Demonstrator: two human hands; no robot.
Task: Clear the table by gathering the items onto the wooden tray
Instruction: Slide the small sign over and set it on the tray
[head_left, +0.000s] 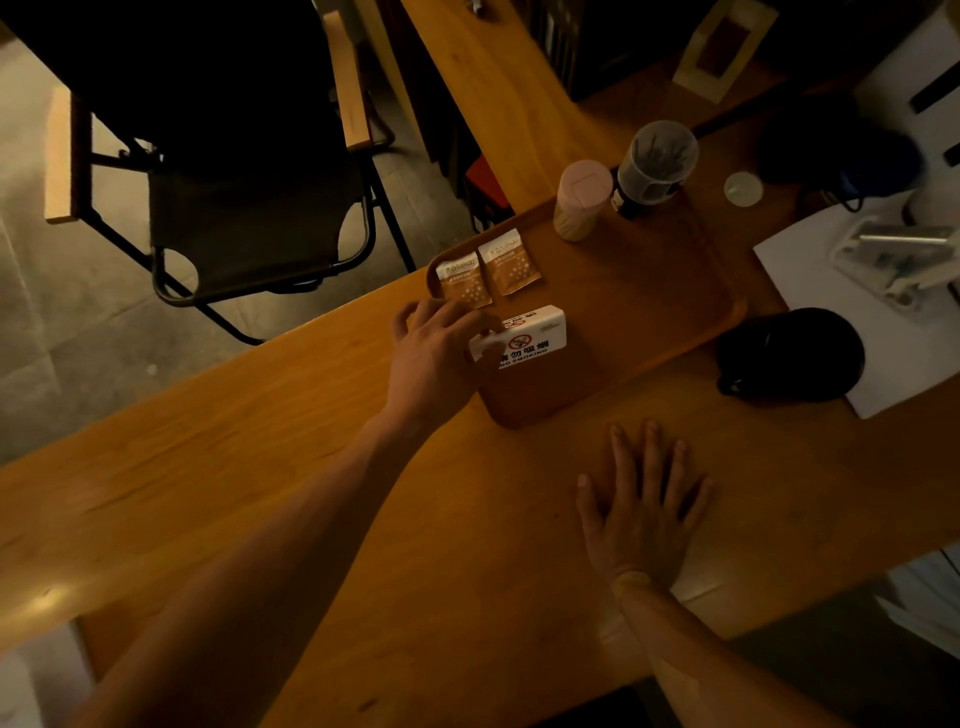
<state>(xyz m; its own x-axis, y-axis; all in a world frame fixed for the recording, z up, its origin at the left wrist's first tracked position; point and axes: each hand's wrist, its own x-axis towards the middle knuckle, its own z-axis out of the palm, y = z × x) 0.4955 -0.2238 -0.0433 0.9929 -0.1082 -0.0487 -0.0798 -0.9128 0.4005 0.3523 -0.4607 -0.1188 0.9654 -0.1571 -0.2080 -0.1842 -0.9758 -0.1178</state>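
wooden tray (649, 291) on the counter (260, 441) carries two sachets (488, 270), an upright no-smoking sign (524, 338), two jars (618, 182).

On the bench (311, 467) sits the tray (649, 291): two sachets (488, 270) at its left edge, sign (519, 338) just before them, two jars (618, 182) at its far edge.

Sign (522, 338) corner behind left hand (434, 353)

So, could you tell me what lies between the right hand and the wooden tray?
Only bare table between right hand and wooden tray, per the head view.
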